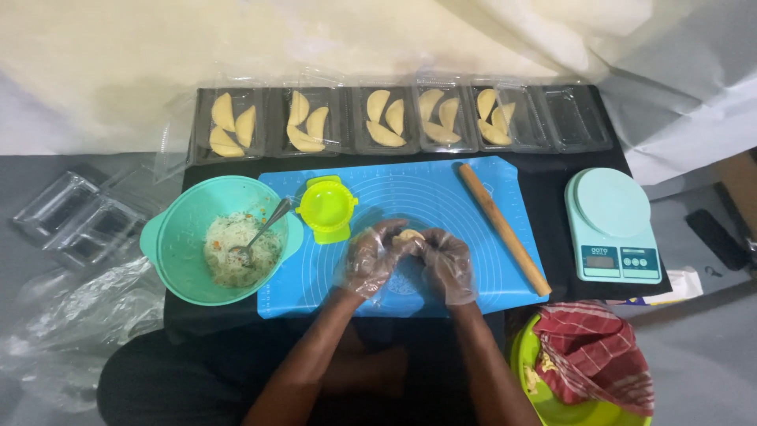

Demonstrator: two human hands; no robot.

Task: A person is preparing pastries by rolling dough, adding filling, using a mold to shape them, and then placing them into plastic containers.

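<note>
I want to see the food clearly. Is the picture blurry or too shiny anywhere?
In the head view, light is soft and even; the blue mat and rolling pin look sharp. The clear trays and the plastic gloves on the left hand and right hand show faint glare. The dough piece between them is small and slightly soft. The edges bend a little.
</note>
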